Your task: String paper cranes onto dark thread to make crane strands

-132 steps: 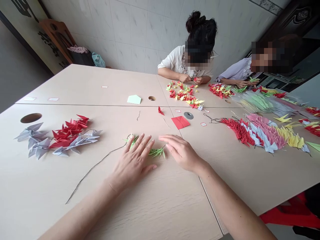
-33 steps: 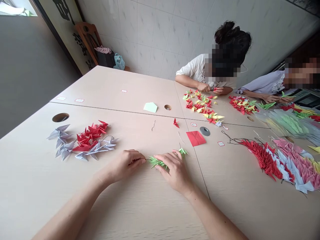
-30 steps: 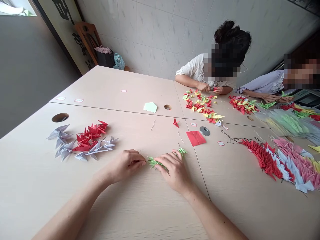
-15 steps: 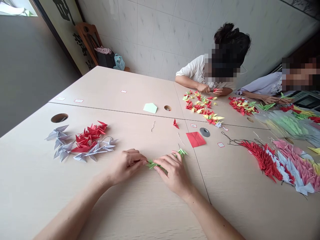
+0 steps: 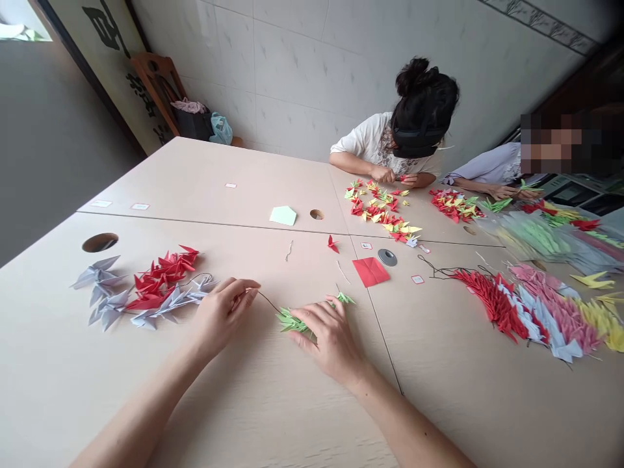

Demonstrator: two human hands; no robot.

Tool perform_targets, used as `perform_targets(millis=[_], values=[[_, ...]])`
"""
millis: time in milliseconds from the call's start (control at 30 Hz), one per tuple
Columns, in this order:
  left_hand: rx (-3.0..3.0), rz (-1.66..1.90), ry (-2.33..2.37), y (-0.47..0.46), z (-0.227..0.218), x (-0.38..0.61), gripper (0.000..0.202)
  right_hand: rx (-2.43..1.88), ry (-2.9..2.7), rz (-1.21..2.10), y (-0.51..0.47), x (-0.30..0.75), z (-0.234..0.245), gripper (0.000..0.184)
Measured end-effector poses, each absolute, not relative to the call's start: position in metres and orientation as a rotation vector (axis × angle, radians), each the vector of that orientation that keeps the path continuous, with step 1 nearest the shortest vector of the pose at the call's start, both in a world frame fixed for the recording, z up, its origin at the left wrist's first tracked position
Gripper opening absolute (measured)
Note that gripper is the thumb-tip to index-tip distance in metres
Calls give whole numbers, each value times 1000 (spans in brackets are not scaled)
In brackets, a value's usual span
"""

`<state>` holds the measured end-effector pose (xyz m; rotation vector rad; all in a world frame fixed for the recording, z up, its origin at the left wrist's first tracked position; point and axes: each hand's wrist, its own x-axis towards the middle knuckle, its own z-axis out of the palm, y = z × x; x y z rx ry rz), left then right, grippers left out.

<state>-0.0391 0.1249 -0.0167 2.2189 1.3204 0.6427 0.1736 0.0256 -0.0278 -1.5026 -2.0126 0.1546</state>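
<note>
While the fingers of my left hand [image 5: 221, 315] pinched a dark cord [image 5: 270, 301], those of my right hand [image 5: 325, 335] curled over the green paper strand [image 5: 289, 320], thumb on one side, gripping it from above. That strand lay on the tabletop [image 5: 273, 403], nearer to me than the red paper square [image 5: 371, 272] and off to its left, and its small end tuft [image 5: 345, 298] poked out past my knuckles, near the square's closest corner. The cord ran from the strand's other end up to my left fingers.

Far to the left of the square were red cranes [image 5: 166, 273] and pale blue cranes [image 5: 107, 309]; I couldn't tell whether my left hand touched the nearest blue ones. Beyond the square and a little left lay a single red crane [image 5: 332, 244], while a grey disc [image 5: 387, 257] sat just beside its far right corner. Well to its right I had strung paper bundles [image 5: 560, 307] in red, pale blue, pink and yellow. Beyond the square, behind small mixed cranes [image 5: 380, 216], a person in a white top [image 5: 365, 140] held something red.
</note>
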Motion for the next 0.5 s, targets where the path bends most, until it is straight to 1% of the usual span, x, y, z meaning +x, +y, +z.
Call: perform_targets(millis=[67, 100, 167, 233, 333, 433, 500], values=[[2325, 735, 1337, 122, -16, -37, 40, -1462, -2029, 113, 27, 190, -14, 33], [2384, 777, 1328, 119, -15, -35, 42, -1456, -2006, 74, 27, 203, -7, 35], [2494, 816, 1259, 112, -12, -30, 43, -1551, -1904, -8, 24, 232, 5, 30], [2597, 780, 1146, 104, -11, -21, 46, -1691, -1812, -17, 19, 257, 9, 27], [2785, 661, 1021, 90, -16, -3, 61, -1815, -1817, 43, 6, 272, 0, 30], [2954, 665, 987, 78, -30, 18, 82, -1797, -2021, 15, -3, 257, -16, 45], [3020, 681, 926, 72, -41, 29, 86, -1755, -2181, 0, -4, 241, -26, 60]])
